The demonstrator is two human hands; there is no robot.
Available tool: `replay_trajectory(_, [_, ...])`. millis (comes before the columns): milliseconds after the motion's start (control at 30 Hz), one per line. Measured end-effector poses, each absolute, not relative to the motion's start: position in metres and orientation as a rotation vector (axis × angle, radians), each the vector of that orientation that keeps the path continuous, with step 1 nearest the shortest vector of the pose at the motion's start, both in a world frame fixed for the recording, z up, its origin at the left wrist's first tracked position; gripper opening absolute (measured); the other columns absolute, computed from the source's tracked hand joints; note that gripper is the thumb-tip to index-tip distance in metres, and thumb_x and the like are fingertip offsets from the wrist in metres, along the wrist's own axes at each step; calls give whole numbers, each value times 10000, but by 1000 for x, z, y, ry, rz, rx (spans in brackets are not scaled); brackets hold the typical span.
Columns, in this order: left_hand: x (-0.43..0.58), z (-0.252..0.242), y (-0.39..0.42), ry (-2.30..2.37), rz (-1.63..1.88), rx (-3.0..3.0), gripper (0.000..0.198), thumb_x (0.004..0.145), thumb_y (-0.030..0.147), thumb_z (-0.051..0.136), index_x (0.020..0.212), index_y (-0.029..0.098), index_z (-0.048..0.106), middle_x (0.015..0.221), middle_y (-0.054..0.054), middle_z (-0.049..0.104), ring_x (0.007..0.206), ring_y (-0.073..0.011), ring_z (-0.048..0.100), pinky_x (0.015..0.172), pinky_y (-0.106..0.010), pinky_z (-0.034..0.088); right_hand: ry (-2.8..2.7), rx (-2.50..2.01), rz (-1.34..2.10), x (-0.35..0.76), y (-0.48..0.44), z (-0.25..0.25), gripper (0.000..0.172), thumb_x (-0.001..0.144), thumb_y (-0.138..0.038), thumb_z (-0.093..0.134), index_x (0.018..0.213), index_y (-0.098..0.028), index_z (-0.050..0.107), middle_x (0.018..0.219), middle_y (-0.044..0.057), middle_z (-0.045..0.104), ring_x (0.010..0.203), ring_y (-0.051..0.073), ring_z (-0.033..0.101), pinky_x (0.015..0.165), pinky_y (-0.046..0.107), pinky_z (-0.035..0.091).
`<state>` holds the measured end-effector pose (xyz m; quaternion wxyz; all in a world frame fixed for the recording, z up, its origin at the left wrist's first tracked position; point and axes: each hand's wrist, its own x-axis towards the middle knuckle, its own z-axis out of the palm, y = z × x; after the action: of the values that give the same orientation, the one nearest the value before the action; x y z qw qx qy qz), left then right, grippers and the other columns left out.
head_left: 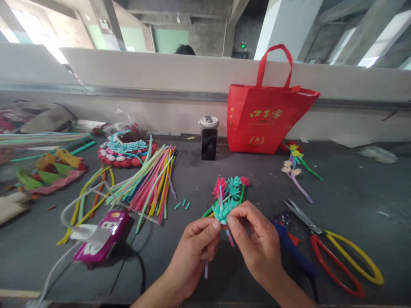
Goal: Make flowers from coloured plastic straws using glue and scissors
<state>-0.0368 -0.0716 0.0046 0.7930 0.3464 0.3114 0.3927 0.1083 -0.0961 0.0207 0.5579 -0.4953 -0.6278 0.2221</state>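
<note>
A small bunch of craft flowers [228,194], teal and pink heads on thin coloured stems, is held over the dark table [353,192]. My left hand [195,250] pinches the stems from the left, fingers closed. My right hand [253,239] pinches the same bunch just under a teal head, fingers closed too. A purple stem end sticks out below my left hand.
A pile of coloured sticks [150,182] lies to the left, with a purple glue gun [102,235] and its cord. Red-and-yellow scissors [334,252] lie at right. A red bag [266,113], a dark cup [209,139], finished flowers [295,164] and a beaded wreath [123,149] sit behind.
</note>
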Motion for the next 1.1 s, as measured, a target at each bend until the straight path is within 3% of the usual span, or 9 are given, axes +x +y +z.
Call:
replay_trajectory(367, [-37,4,-71,673,831,723,351,859,370,686,624,155,540,502,83,286,462,-55,163,447,-234,126,-1339,-1125,674,107,-96,21,204,964,-255,541,771,-213,592,715,-30,549,668,118,520,638,240,419])
replay_trajectory(600, [-38,6,-70,685,822,702,272,864,377,674,789,116,690,503,84,299,455,-48,173,446,-227,121,-1378,-1114,562,109,-95,16,164,985,-227,489,965,-234,652,872,4,632,810,142,613,725,257,478])
replay_trajectory(767, [-39,6,-71,675,824,700,279,863,368,676,723,127,656,506,81,297,458,-50,172,446,-227,122,-1429,-1114,535,108,-92,16,131,958,-202,527,883,-220,633,789,-13,600,704,126,586,645,239,465])
replay_trajectory(1100, [-36,6,-71,676,833,720,372,857,371,683,600,161,517,495,79,287,462,-59,166,449,-236,131,-1453,-1196,492,104,-91,13,183,972,-216,482,799,-218,543,721,-30,525,641,116,530,621,234,443])
